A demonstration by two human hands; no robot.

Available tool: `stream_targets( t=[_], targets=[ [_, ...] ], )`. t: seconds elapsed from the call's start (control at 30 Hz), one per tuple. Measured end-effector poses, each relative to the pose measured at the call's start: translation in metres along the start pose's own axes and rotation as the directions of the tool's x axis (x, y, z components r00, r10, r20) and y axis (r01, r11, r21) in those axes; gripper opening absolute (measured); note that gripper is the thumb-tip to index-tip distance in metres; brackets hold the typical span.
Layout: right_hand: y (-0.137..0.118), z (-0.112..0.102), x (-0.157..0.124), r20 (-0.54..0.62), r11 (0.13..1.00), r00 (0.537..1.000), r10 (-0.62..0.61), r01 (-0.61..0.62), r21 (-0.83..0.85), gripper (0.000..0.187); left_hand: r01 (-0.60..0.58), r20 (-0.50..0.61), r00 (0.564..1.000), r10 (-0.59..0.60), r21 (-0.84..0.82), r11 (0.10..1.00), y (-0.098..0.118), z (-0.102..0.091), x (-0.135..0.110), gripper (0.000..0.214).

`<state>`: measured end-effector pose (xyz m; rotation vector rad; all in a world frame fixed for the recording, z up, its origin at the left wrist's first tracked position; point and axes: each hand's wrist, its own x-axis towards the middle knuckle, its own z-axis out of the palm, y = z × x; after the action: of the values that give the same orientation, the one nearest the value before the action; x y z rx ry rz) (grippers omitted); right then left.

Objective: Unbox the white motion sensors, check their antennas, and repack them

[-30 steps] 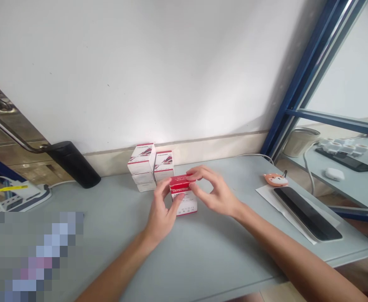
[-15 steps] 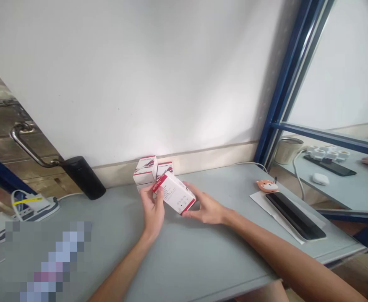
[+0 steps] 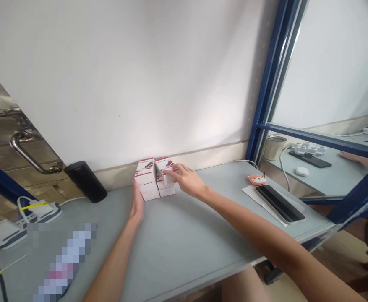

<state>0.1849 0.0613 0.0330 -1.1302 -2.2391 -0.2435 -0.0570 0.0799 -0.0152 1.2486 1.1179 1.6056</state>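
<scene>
Small white-and-red cardboard boxes stand stacked two high and side by side against the wall, with a narrow dark gap between the columns. My left hand (image 3: pixel 137 204) lies along the left side of the stack, fingers stretched against the upper left box (image 3: pixel 144 170) and not wrapped round it. Bent over the upper right box (image 3: pixel 165 163), my right hand (image 3: pixel 188 179) grips its front and right side with thumb and fingers; some fingertips are hidden. Beneath it sits a lower right box (image 3: pixel 167 191), next to a lower left box (image 3: pixel 150 191).
A black cylinder (image 3: pixel 85 181) leans near the wall on the left, beyond a white power strip (image 3: pixel 29 226). At right, a black phone-like slab (image 3: pixel 280 203) lies on white paper (image 3: pixel 249 193) beside an orange animal-face item (image 3: pixel 257 180). A mirror (image 3: pixel 331 63) stands beyond the grey table (image 3: pixel 184 247).
The box held in both hands has moved away from me onto the right column of the stack. My left hand has left it and moved to the stack's left side.
</scene>
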Motion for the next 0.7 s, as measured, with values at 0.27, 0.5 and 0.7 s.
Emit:
stream_targets(
  t=[0.27, 0.5, 0.7],
  targets=[
    [0.002, 0.035, 0.001, 0.027, 0.861, 0.985, 0.173, -0.164, 0.482, 0.07, 0.1, 0.048, 0.994, -0.096, -0.075, 0.992, 0.002, -0.008, 0.002, 0.063],
    [0.071, 0.018, -0.068, 0.265, 0.589, 0.899, 0.348, -0.429, 0.684, 0.076, 0.167, 0.107, 0.982, -0.158, -0.087, 0.982, 0.008, 0.007, -0.009, 0.059],
    [0.098, 0.004, -0.07, 0.084, 0.44, 0.79, 0.607, -0.423, 0.792, 0.064, 0.206, 0.284, 0.944, -0.17, -0.102, 0.973, 0.006, 0.083, -0.024, 0.064]
  ],
)
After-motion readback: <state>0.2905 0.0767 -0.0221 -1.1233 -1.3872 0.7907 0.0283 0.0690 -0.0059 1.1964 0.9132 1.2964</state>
